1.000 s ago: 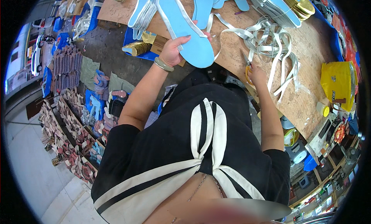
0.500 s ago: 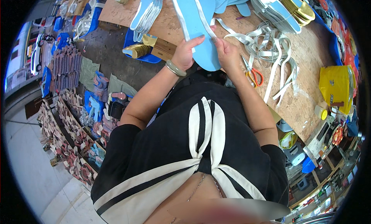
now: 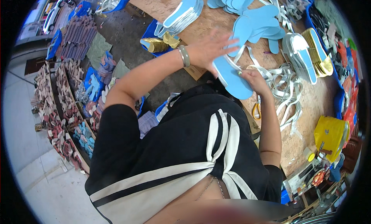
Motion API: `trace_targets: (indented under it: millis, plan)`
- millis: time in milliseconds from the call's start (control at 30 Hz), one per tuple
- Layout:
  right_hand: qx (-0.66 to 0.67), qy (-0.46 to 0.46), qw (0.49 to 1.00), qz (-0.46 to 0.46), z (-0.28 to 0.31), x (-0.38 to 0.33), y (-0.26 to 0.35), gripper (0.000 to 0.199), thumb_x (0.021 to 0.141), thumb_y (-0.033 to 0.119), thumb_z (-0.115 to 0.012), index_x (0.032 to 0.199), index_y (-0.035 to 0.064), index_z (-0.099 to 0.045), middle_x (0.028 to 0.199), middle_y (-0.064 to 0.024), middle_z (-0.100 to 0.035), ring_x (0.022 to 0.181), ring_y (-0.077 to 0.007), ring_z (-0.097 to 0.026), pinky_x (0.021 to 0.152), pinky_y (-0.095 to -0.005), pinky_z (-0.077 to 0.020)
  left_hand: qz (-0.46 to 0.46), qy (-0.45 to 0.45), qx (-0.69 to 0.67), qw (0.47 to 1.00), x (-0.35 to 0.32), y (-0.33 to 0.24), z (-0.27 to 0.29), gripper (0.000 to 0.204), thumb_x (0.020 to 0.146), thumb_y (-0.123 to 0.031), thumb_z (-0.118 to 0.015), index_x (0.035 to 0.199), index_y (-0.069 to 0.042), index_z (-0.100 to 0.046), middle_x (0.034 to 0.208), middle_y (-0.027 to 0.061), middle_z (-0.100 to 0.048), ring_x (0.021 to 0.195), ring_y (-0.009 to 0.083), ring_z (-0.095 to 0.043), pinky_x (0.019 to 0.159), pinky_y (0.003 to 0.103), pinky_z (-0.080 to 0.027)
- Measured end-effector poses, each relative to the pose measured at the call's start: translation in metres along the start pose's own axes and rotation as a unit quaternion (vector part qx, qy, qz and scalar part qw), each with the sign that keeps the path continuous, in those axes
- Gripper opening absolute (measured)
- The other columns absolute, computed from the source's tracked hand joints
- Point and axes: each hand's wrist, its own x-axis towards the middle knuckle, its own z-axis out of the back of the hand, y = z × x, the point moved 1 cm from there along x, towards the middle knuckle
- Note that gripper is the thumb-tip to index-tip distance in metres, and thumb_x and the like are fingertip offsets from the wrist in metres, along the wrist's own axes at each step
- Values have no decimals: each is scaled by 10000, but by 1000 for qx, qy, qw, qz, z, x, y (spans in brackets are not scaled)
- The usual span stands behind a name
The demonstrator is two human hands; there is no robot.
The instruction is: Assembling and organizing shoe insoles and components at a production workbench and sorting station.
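– Left hand [image 3: 208, 50] has changed most: half a second ago it was closed on the blue insole [image 3: 235, 82], and now its fingers are fanned out and blurred at the insole's far end.

– Is it touching?

– Can't tell. Its thumb lies right by the insole's left side.

– And the right hand [image 3: 255, 81]?

– Pinched on the insole's right side, thumb on top, by the white edging [image 3: 232, 63].

– So where is the insole?

– Up in the air at the near edge of the worktable [image 3: 317, 100], tilted. A tangle of white strip [image 3: 285, 84] lies to its right, inward from that edge, and scissors [image 3: 256, 111] lie on the edge itself, partly behind the right forearm. Loose blue insoles [image 3: 264, 17] are heaped toward the far edge.

– Which step would you call it?

– Handling the edging on that one insole, I'd judge; the strip covers only part of the visible rim.

– What does the next move call for?

– A steady right pinch, I'd say, and the left fingers placed so the edging isn't dragged out of line.
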Motion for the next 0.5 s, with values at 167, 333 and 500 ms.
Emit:
trace_targets:
  millis: [167, 333, 500]
  plan:
    - [-4, -13, 993, 117, 15, 24, 22, 370, 916, 322, -515, 948, -15, -664, 723, -35, -618, 650, -96, -537, 599, -264, -433, -115, 105, -70, 985, -5, 40, -28, 966, 609, -444, -780, 1404, -183, -298, 1238, 109, -510, 1124, 303, -503, 961, 426, -403]
    - [232, -209, 948, 62, 44, 31, 7, 356, 957, 297, -431, 1032, 31, -654, 839, -46, -650, 703, -86, -563, 635, -208, -428, 316, -72, 28, 946, -31, 141, -43, 765, 719, -427, -697, 1344, -132, -370, 1084, 157, -592, 937, 314, -609, 749, 410, -507]
    - [171, -189, 967, 1, 23, 7, -56, 373, 971, 295, -409, 1084, 17, -630, 847, -56, -660, 691, -107, -602, 623, -224, -450, 551, -45, 60, 831, -60, 220, -64, 850, 705, -521, -691, 1355, -111, -325, 1149, 168, -563, 1015, 314, -586, 809, 412, -494]
